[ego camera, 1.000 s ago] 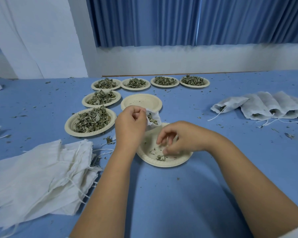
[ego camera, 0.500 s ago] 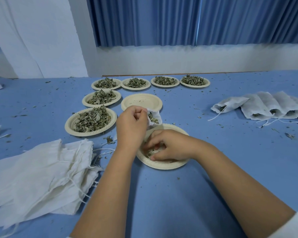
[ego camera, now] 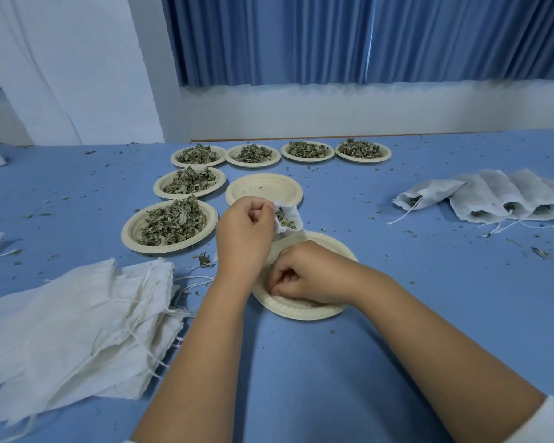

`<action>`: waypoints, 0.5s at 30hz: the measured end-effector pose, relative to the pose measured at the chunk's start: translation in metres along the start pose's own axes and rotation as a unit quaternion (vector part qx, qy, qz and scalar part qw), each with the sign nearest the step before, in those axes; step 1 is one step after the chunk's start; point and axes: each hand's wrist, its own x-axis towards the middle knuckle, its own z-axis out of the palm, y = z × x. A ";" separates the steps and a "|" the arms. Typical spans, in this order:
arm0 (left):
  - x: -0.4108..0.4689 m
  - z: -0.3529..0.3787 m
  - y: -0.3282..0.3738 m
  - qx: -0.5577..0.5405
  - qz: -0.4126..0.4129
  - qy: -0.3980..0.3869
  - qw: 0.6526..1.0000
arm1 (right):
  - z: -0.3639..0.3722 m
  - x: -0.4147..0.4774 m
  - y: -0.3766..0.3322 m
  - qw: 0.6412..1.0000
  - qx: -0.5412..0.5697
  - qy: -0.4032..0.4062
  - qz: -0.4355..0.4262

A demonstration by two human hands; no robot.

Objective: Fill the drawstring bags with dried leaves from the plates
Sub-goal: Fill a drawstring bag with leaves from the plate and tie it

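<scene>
No writing, label, brand, number or sign can be read anywhere. The paper plates (ego camera: pixel 264 186), the white drawstring bags (ego camera: pixel 61 318) piled to the left of them, the filled ones (ego camera: pixel 493 199) to their right, the blue table (ego camera: pixel 413 314) and the curtain (ego camera: pixel 301 36) behind the plates all show plain, unmarked surfaces.

Eight paper plates (ego camera: pixel 129 232): six heaped with dried leaves (ego camera: pixel 173 222), two nearly bare. Two hands: left hand (ego camera: pixel 243 241), right hand (ego camera: pixel 307 276). One held drawstring bag (ego camera: pixel 287 219); roughly five filled bags (ego camera: pixel 429 195) at right; lower-left pile of empty bags (ego camera: pixel 71 321) uncountable.
</scene>
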 end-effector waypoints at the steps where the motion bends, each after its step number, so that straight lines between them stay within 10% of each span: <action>1: 0.000 0.000 0.000 -0.002 0.000 0.001 1.000 | -0.001 -0.001 0.001 1.000 0.006 -0.001 0.002; 15: -0.004 0.000 0.006 0.003 0.020 -0.034 0.999 | -0.030 -0.006 0.011 0.911 0.236 0.334 0.047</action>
